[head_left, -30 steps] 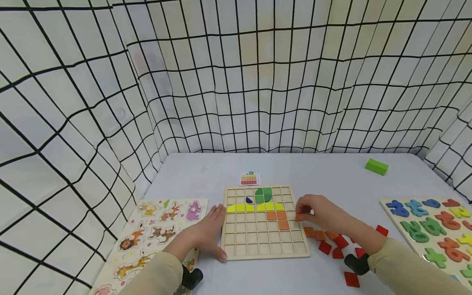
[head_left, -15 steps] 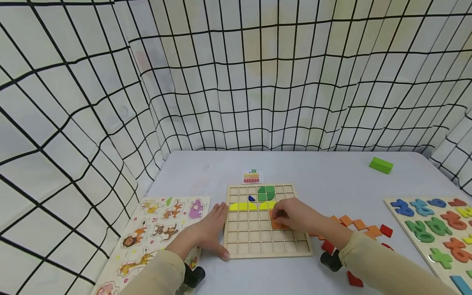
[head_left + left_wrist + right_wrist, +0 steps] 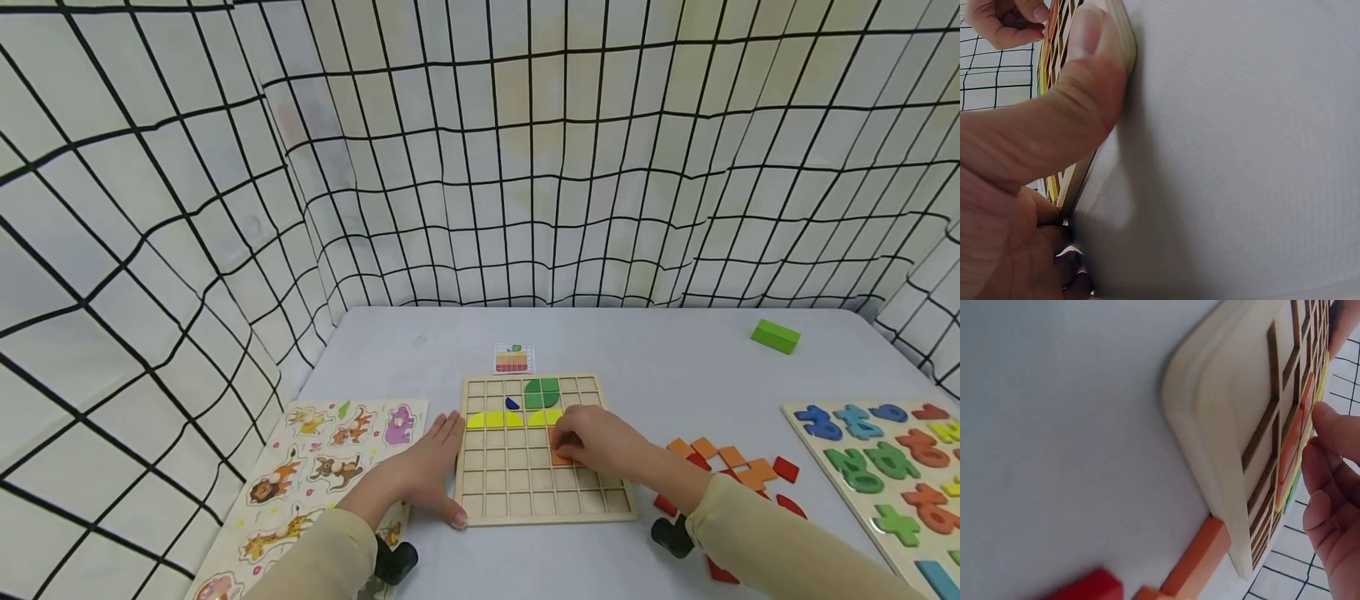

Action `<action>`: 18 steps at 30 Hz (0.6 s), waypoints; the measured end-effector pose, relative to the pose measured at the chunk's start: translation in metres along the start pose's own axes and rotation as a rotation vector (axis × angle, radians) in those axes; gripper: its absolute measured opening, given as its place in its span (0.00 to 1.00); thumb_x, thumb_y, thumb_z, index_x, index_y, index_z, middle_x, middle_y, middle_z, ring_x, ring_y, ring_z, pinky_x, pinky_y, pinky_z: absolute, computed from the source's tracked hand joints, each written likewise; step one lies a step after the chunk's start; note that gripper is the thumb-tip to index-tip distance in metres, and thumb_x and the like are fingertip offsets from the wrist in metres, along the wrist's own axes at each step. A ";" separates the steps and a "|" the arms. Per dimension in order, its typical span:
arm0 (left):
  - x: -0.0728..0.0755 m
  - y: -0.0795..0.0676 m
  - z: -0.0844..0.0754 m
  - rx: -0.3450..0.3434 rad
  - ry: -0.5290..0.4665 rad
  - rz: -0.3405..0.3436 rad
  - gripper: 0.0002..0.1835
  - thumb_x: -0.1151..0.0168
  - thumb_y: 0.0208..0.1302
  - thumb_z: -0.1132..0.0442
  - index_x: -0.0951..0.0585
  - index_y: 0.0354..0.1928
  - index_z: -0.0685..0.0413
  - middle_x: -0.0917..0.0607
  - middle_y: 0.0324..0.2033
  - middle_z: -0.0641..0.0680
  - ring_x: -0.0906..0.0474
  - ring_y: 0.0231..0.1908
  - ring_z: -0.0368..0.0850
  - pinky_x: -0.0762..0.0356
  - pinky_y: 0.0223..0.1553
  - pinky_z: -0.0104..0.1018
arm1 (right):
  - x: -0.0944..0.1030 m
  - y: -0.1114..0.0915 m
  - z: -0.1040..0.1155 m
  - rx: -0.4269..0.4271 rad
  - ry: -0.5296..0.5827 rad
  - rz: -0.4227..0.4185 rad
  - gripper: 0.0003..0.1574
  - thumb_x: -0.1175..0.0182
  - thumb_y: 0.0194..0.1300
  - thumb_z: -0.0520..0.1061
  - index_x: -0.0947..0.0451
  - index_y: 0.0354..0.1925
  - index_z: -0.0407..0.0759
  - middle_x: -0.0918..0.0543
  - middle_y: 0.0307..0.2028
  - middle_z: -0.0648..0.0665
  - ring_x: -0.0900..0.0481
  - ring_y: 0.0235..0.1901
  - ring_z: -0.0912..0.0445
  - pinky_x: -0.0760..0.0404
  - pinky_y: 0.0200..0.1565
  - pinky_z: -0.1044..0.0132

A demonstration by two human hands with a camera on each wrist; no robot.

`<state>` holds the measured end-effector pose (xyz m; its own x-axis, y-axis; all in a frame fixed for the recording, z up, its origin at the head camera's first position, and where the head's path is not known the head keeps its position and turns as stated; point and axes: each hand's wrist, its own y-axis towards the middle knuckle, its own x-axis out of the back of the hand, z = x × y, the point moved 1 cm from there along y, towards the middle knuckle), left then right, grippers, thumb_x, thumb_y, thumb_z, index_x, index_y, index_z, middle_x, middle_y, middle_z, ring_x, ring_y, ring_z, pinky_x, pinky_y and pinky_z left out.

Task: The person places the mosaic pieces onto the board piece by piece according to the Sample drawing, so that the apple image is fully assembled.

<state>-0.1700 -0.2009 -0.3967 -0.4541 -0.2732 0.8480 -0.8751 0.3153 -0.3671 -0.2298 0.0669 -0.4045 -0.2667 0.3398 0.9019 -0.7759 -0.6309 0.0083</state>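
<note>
In the head view my right hand [image 3: 603, 440] bends its fingers down over a wooden grid board [image 3: 517, 504]. Its thumb and fingertips pinch an orange square tile [image 3: 558, 459] at a cell under the yellow pieces, and partly hide it. The right wrist view has the thumb tip right by the orange tiles [image 3: 1290, 453] on the board. My left hand [image 3: 422, 475] lies along the board's left edge, fingers straight and thumb spread to the near corner. Yellow pieces [image 3: 495, 420], a green leaf shape [image 3: 541, 394] and a small blue piece [image 3: 512, 403] sit on the board.
Loose orange tiles [image 3: 731, 456] and red tiles [image 3: 786, 469] lie right of the board. A picture card [image 3: 513, 358] lies behind it. An animal puzzle [image 3: 307, 467] is at left, a number puzzle [image 3: 870, 467] at right, a green block [image 3: 776, 336] at back right. Black netting surrounds the table.
My right hand has come left from beside the board with an orange tile to a cell on it, and shifts little over the last half second. The left hand stays at the board's edge.
</note>
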 end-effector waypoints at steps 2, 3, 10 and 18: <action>0.000 0.000 0.000 0.003 -0.003 0.001 0.71 0.15 0.43 0.47 0.51 0.80 0.67 0.54 0.82 0.64 0.62 0.82 0.60 0.54 0.81 0.54 | 0.006 -0.004 -0.002 0.005 -0.011 -0.016 0.04 0.30 0.64 0.39 0.13 0.37 0.48 0.18 0.35 0.55 0.23 0.36 0.61 0.16 0.42 0.68; 0.000 0.000 0.000 0.005 -0.002 0.001 0.71 0.15 0.43 0.47 0.52 0.80 0.67 0.54 0.82 0.64 0.62 0.82 0.60 0.54 0.81 0.54 | 0.010 -0.006 -0.005 0.010 -0.016 -0.025 0.04 0.30 0.64 0.39 0.13 0.37 0.48 0.18 0.35 0.55 0.23 0.37 0.61 0.16 0.41 0.68; -0.001 0.002 0.001 0.000 0.014 0.002 0.71 0.16 0.43 0.46 0.52 0.80 0.67 0.54 0.82 0.64 0.62 0.82 0.60 0.54 0.81 0.53 | 0.046 -0.034 -0.051 -0.088 -0.031 0.003 0.07 0.32 0.65 0.36 0.15 0.42 0.43 0.17 0.37 0.52 0.23 0.38 0.58 0.15 0.40 0.66; -0.001 0.001 0.002 -0.002 0.015 0.002 0.71 0.16 0.44 0.46 0.52 0.80 0.68 0.54 0.82 0.64 0.62 0.82 0.61 0.54 0.81 0.53 | 0.070 -0.074 -0.111 -0.292 -0.020 0.118 0.15 0.31 0.62 0.34 0.15 0.48 0.43 0.15 0.43 0.45 0.20 0.44 0.51 0.11 0.45 0.56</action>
<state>-0.1706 -0.2026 -0.3984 -0.4536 -0.2591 0.8527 -0.8738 0.3174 -0.3684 -0.2539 0.2149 -0.3894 -0.3557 0.2608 0.8975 -0.8723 -0.4375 -0.2186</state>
